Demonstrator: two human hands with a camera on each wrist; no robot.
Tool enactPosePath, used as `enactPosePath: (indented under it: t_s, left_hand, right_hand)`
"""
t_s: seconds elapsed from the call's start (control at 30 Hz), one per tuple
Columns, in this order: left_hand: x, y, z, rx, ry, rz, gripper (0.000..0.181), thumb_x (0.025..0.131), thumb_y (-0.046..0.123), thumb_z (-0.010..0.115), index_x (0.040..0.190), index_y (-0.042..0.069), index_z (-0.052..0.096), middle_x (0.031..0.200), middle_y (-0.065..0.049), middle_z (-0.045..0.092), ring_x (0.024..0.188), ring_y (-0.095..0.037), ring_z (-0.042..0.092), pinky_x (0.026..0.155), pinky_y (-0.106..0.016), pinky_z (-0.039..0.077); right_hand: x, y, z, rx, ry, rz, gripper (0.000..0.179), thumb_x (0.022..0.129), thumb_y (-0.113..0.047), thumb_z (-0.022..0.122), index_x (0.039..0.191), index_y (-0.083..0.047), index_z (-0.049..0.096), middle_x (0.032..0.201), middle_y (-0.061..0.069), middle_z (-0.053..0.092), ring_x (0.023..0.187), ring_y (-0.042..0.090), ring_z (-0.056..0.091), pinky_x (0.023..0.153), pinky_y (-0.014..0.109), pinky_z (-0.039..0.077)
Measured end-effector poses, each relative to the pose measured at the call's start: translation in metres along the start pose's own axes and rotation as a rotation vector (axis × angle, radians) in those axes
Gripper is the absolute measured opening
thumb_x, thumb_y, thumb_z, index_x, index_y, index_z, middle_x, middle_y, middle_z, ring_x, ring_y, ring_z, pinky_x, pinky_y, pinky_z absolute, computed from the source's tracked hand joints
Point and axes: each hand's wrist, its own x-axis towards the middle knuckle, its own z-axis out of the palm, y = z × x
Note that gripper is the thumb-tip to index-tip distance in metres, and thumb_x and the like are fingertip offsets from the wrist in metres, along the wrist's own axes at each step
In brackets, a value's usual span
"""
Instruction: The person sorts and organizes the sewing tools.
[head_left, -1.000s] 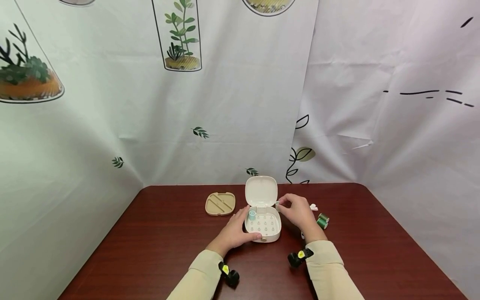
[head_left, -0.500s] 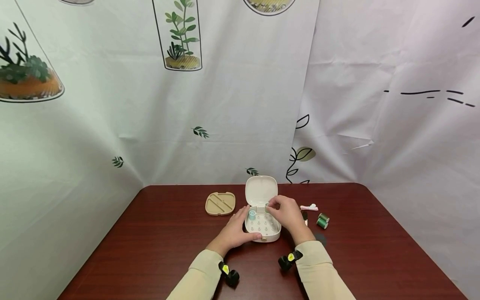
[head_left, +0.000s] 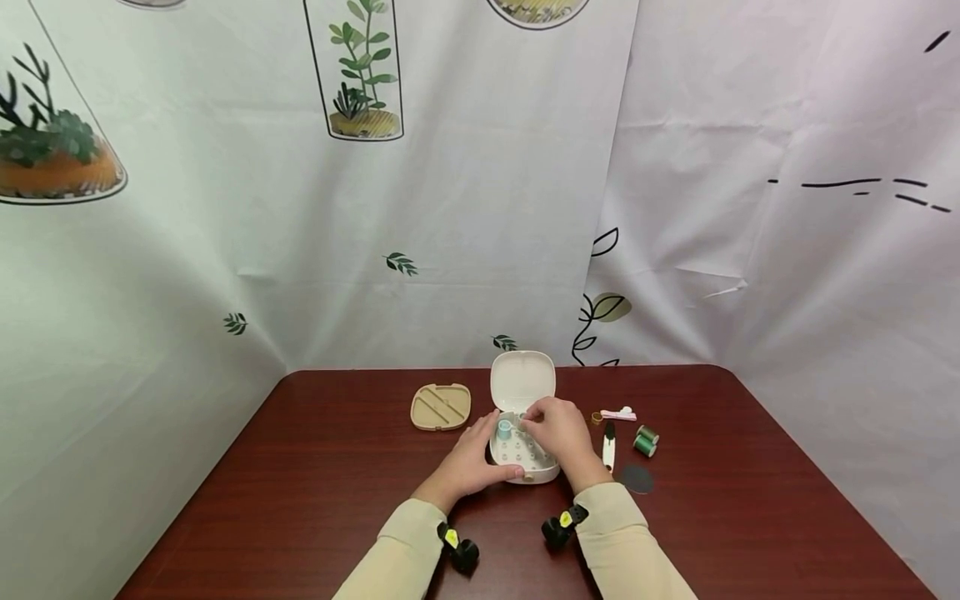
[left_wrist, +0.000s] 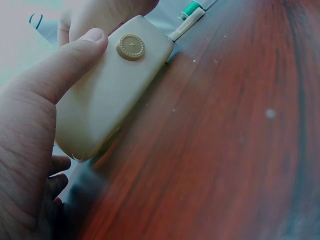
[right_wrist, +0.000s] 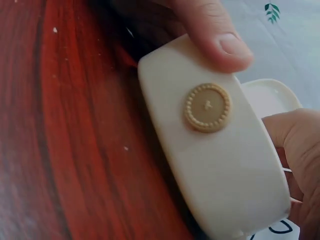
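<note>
An off-white sewing box (head_left: 553, 472) stands on the table, its lid (head_left: 522, 381) raised at the back. Rows of small pegs line its floor, and a light blue thread spool (head_left: 505, 430) stands at the back left. My left hand (head_left: 471, 462) holds the box from the left, thumb over the front rim near the round tan button (left_wrist: 131, 47). Over the back middle of the box is my right hand (head_left: 558, 433), thumb and forefinger pinching a small pale thing, apparently a thread spool, mostly hidden by the fingers. The right wrist view shows mainly the box front.
A tan divided tray (head_left: 440, 407) lies left of the box. To the right are two green thread spools (head_left: 645, 442), a pink-and-white item (head_left: 618, 414), a small gold ring (head_left: 596, 417), a black-and-white tool (head_left: 609, 447) and a dark grey disc (head_left: 637, 479).
My right hand has moved left from beside the box's right rim to over its back pegs, carrying the small pale thing. My left hand has stayed on the box.
</note>
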Motion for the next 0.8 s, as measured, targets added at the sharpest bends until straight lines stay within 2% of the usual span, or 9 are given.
enactPosePath:
  t_s: [0.4,0.8]
  left_hand:
    - [-0.0010,0.0004,0.0003,-0.001,0.001,-0.011,0.109,0.080,0.063,0.076,0.162,0.013,0.024,0.165,-0.015,0.026,0.151,-0.039,0.022,0.117,-0.058,0.028]
    - [-0.0002,-0.0021,0.0012,-0.002,0.011,0.011,0.109,0.080,0.062,0.076,0.162,0.013,0.024,0.164,-0.016,0.027,0.151,-0.038,0.023,0.117,-0.058,0.028]
  right_hand:
    - [-0.0017,-0.0063,0.0055,-0.071,-0.056,0.017,0.013,0.083,-0.021,0.085,0.074,-0.017,0.075,0.072,-0.007,0.067,0.065,0.010,0.057,0.062,0.032,0.051]
    - [-0.0015,-0.0089,0.0101,-0.127,-0.089,0.020,0.017,0.083,-0.024,0.084,0.072,-0.021,0.072,0.070,-0.009,0.065,0.064,0.010,0.056,0.061,0.032,0.049]
